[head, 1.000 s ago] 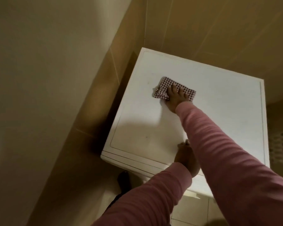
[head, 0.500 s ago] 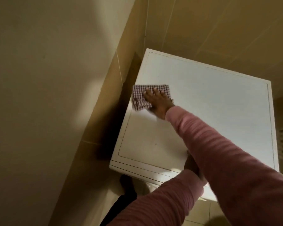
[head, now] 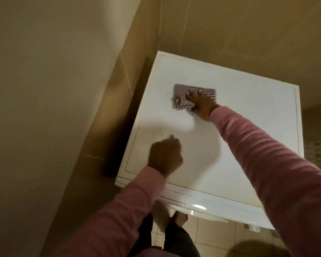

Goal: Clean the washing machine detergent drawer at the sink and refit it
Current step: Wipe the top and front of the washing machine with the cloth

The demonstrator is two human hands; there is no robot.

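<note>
Head view, right hand (head: 202, 105) flat on checked cloth (head: 182, 93), left hand (head: 164, 156) fisted over washing machine (head: 248, 97).

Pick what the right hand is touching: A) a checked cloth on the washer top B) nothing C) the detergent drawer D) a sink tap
A: the right hand lies with its fingers spread on the checked cloth, which lies flat on the washing machine top.

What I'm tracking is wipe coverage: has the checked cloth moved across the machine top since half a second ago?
Yes. The checked cloth, under the right hand, has slid rightward from the left edge of the machine top toward its middle.
</note>
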